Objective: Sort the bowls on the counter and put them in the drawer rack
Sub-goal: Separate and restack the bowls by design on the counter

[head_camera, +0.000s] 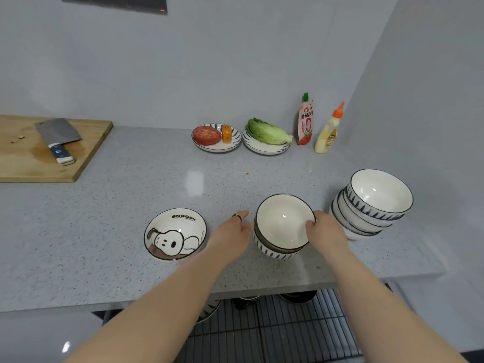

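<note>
Sorting underway, racking mostly left. Drawer rack [301, 326] below the counter [104, 231] edge holds a few dishes. Tall bowl stack [372, 205] at counter's right. Short stack [281, 229] near the edge: right hand [323, 231] grips its rim, left hand [233, 231] open alongside. Snoopy bowl [175, 233] unsorted, near the edge.

bowl stack [372, 205] crowding right, counter [131, 200] open left

"SNOOPY" is printed inside the cartoon bowl [175, 233]; the red pouch [305, 121] carries Chinese characters reading 番茄沙司.
</note>
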`<action>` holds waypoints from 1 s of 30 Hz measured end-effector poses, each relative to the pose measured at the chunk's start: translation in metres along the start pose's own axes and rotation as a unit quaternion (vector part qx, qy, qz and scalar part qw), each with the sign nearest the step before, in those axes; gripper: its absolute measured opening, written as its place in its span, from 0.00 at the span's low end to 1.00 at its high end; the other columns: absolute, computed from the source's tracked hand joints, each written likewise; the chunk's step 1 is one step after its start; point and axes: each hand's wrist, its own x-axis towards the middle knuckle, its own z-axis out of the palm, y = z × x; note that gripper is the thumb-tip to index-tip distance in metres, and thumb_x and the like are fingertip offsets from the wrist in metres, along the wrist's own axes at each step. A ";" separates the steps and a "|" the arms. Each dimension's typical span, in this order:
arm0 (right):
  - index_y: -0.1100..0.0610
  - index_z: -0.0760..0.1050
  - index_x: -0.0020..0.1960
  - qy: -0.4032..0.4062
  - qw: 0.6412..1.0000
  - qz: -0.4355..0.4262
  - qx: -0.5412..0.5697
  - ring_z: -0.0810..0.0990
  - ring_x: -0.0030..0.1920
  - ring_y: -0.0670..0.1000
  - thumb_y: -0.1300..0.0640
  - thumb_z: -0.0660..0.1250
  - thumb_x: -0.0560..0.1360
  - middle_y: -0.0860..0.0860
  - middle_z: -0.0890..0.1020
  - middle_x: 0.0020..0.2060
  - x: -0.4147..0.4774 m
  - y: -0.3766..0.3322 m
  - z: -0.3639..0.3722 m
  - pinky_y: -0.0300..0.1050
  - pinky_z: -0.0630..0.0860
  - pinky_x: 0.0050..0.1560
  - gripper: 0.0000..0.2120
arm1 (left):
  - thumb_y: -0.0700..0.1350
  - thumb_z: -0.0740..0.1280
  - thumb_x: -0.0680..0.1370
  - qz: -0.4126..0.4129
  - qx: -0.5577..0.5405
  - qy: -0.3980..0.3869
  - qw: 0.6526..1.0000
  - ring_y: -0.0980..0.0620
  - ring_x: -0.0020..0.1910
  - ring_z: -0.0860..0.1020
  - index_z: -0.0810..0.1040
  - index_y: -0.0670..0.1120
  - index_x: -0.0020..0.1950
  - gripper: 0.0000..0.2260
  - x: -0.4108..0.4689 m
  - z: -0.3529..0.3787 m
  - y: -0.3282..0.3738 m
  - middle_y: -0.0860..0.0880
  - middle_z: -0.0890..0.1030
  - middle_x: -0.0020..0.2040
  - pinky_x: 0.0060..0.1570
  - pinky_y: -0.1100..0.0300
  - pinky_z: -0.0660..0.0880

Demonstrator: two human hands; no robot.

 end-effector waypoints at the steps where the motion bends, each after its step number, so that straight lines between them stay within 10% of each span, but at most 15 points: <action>1: 0.66 0.73 0.53 0.002 1.000 -0.005 0.015 0.75 0.51 0.61 0.63 0.54 0.76 0.62 0.77 0.46 0.000 0.000 -0.004 0.43 0.64 0.41 0.12 | 0.51 0.53 0.79 0.005 -0.006 0.002 1.000 0.49 0.49 0.77 0.58 0.50 0.72 0.21 0.001 0.001 0.003 0.45 0.75 0.62 0.52 0.57 0.72; 6: 0.60 0.66 0.35 0.010 0.996 -0.047 0.080 0.68 0.40 0.55 0.63 0.56 0.75 0.54 0.71 0.33 -0.001 -0.015 -0.026 0.42 0.61 0.34 0.10 | 0.57 0.54 0.77 0.031 -0.048 0.027 0.998 0.43 0.51 0.78 0.63 0.49 0.69 0.22 -0.002 0.000 0.024 0.47 0.79 0.49 0.52 0.54 0.73; 10: 0.55 0.60 0.27 0.000 0.990 -0.066 0.122 0.66 0.32 0.54 0.63 0.56 0.74 0.51 0.66 0.26 -0.011 -0.036 -0.032 0.41 0.58 0.27 0.17 | 0.51 0.57 0.76 0.012 -0.109 0.087 0.990 0.50 0.28 0.74 0.70 0.45 0.60 0.15 -0.006 -0.015 0.032 0.51 0.78 0.34 0.28 0.68 0.72; 17: 0.55 0.61 0.25 -0.049 0.962 -0.094 0.251 0.63 0.23 0.48 0.55 0.59 0.76 0.52 0.69 0.23 -0.034 -0.087 -0.017 0.38 0.60 0.27 0.22 | 0.39 0.53 0.75 -0.052 -0.173 0.116 0.977 0.56 0.12 0.68 0.68 0.41 0.33 0.11 -0.023 -0.062 0.009 0.45 0.75 0.26 0.16 0.69 0.67; 25: 0.52 0.73 0.38 -0.169 0.911 -0.088 0.365 0.69 0.15 0.42 0.53 0.58 0.78 0.51 0.77 0.26 -0.069 -0.150 0.017 0.31 0.66 0.18 0.12 | 0.38 0.52 0.76 -0.106 -0.235 0.151 0.954 0.55 0.10 0.68 0.69 0.37 0.30 0.15 -0.052 -0.128 -0.042 0.43 0.74 0.21 0.13 0.69 0.67; 30: 0.56 0.74 0.44 -0.219 0.887 -0.108 0.392 0.74 0.27 0.47 0.56 0.58 0.78 0.52 0.77 0.30 -0.091 -0.184 0.042 0.34 0.75 0.24 0.08 | 0.40 0.53 0.75 -0.115 -0.237 0.186 0.946 0.57 0.12 0.70 0.71 0.38 0.32 0.14 -0.068 -0.167 -0.073 0.43 0.75 0.23 0.14 0.68 0.69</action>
